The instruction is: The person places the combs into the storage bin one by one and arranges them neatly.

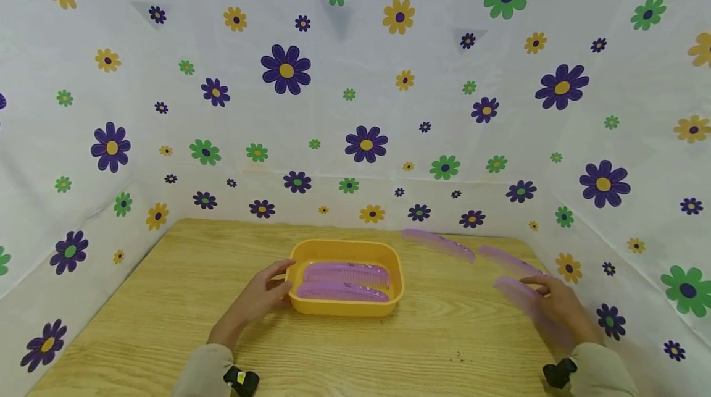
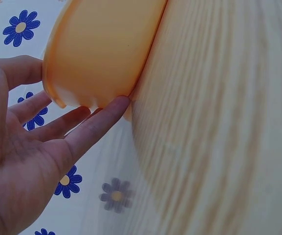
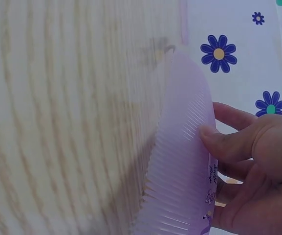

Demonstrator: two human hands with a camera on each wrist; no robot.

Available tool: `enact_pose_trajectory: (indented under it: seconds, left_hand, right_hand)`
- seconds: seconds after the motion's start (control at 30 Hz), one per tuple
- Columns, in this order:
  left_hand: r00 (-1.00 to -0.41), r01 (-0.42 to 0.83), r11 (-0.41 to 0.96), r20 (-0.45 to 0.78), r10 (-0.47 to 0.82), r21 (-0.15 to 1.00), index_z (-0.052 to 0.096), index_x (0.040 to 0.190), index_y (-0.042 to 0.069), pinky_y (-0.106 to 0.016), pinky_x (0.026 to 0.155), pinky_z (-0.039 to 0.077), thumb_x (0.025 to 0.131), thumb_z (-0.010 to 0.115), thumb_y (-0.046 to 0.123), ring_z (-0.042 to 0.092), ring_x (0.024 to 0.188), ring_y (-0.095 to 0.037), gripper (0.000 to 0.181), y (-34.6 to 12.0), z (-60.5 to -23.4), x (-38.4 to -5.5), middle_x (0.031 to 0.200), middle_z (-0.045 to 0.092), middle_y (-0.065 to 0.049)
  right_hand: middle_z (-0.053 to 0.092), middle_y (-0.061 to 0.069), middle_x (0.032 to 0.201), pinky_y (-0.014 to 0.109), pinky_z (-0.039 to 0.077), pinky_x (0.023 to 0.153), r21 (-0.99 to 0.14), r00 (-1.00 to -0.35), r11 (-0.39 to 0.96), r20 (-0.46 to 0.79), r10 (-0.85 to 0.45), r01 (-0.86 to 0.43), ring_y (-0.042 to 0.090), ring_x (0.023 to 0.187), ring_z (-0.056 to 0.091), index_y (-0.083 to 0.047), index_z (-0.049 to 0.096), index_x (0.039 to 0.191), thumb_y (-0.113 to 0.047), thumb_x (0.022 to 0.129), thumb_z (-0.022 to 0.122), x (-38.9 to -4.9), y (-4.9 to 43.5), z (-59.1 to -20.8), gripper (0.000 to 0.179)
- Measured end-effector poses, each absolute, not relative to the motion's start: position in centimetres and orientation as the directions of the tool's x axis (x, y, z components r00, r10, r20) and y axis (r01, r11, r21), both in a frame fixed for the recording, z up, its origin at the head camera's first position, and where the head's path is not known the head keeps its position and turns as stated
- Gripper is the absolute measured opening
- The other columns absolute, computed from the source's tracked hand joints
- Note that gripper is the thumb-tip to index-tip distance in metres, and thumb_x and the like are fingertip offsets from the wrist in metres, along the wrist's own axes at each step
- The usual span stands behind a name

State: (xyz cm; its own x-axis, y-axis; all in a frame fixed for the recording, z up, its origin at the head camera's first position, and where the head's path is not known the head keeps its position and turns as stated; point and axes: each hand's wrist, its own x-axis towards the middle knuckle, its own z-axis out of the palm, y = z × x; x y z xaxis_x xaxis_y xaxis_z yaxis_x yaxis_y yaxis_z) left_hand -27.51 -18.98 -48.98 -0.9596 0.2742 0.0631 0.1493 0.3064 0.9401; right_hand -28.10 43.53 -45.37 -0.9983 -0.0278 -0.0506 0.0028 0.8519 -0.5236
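Note:
My left hand (image 1: 263, 295) is at the left end of a yellow plastic basket (image 1: 344, 309), its fairly straight fingers touching the outer wall and rim. In the left wrist view, the fingertips (image 2: 123, 102) rest low on the basket's side. Two purple combs lie inside, the front comb (image 1: 341, 292) and the rear comb (image 1: 347, 270). At the right of the table, my right hand (image 1: 561, 307) pinches another purple comb (image 3: 184, 147) along its spine between thumb and fingers. Its teeth point toward the table, and its near end blurs in the head view.
Two more purple combs lie on the wooden table (image 1: 444, 335): a far comb (image 1: 439, 242) near the back edge and a second comb (image 1: 511, 261) just beyond my right hand. A flower-printed white sheet (image 1: 366, 107) walls the back and both sides.

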Motion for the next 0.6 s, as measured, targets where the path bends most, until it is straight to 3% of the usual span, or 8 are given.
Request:
enact_pose_trajectory:
  seconds: [0.13,0.3,0.6]
  left_hand:
    - [-0.96,0.148,0.304,0.062,0.274,0.941,0.04,0.156,0.005,-0.038,0.09,0.064,0.107,0.054,0.012,0.054,0.135,-0.05,0.052,-19.0,-49.1,-27.5,0.159,0.038,-0.03]
    - [-0.959,0.145,0.299,0.061,0.276,0.943,0.04,0.156,0.005,-0.039,0.09,0.064,0.107,0.054,0.011,0.054,0.135,-0.05,0.052,-19.0,-49.0,-27.5,0.159,0.038,-0.03]
    - [-0.96,0.137,0.294,0.053,0.275,0.946,0.039,0.157,0.006,-0.041,0.091,0.064,0.107,0.054,0.012,0.053,0.136,-0.05,0.052,-19.0,-48.9,-27.3,0.16,0.037,-0.03]
  right_hand:
    - [0.058,0.042,0.128,0.056,0.058,0.084,-0.51,-0.995,0.855,0.044,-0.089,-0.099,0.048,0.103,0.063,0.013,0.061,0.128,0.011,0.093,0.053,-28.3,43.5,-45.3,0.036]
    - [0.06,0.043,0.122,0.057,0.059,0.082,-0.483,-0.984,0.859,0.121,-0.127,-0.17,0.048,0.097,0.066,0.012,0.064,0.124,0.018,0.088,0.053,-28.6,43.3,-45.2,0.038]
    - [0.066,0.037,0.117,0.06,0.058,0.081,-0.444,-0.974,0.871,0.175,-0.146,-0.211,0.045,0.095,0.067,0.007,0.068,0.122,0.011,0.094,0.058,-29.6,41.5,-44.5,0.03]
